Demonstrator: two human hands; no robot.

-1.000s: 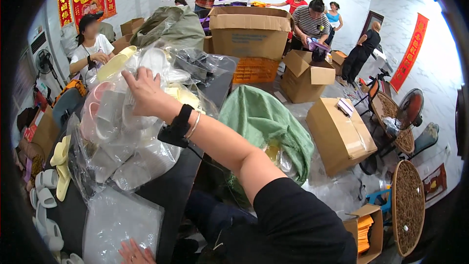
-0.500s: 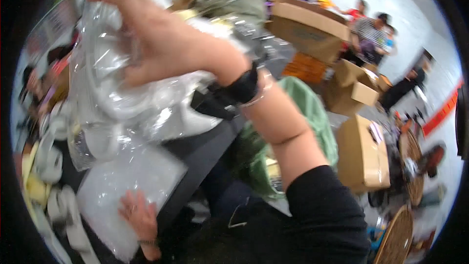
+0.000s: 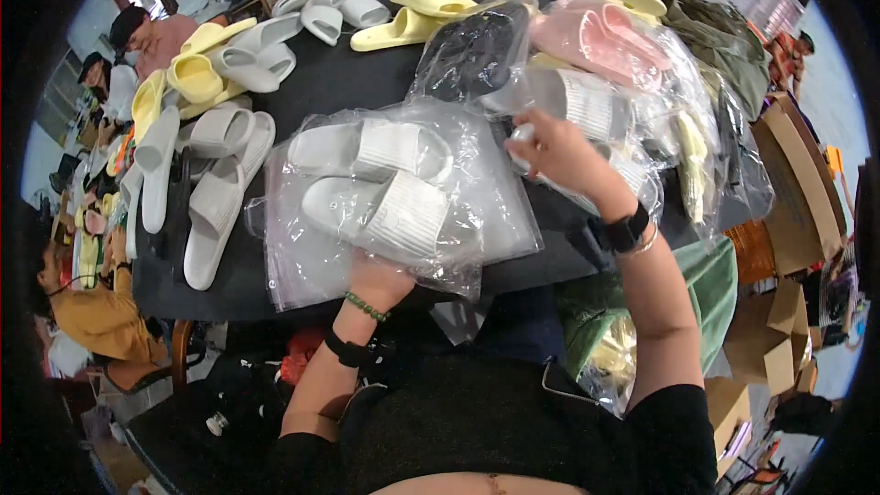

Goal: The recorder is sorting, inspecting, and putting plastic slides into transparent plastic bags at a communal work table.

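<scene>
Reference: the head view, clock face centred on the white slippers (image 3: pixel 403 203), 12 o'clock toward the top edge.

Work item: 2 white slippers lie side by side inside a clear bag, toes at about 3 o'clock. The bag rests on flat clear plastic sheets (image 3: pixel 509 231) on the black table (image 3: pixel 335 82).

Left hand (image 3: pixel 380 280): at 6 o'clock, at the near edge of the bagged pair. The fingers are hidden by the nearer slipper and the plastic; whether they grip or only support cannot be determined.

Right hand (image 3: pixel 553 158): at 3 o'clock, beside the pile of bagged slippers (image 3: pixel 596 105). Fingers are curled partway; any hold on the pile's plastic cannot be confirmed.

Adjacent stock: loose grey slippers (image 3: pixel 218 211) at 9 o'clock; loose yellow slippers (image 3: pixel 412 18) at 12 o'clock; bagged pink slippers (image 3: pixel 600 41) at 2 o'clock.

Step in hand (judged): handling 1 bagged pair at the working position. The next move appears to call for steadying the bag with the left hand and bringing the right hand toward 9 o'clock to straighten the plastic.
</scene>
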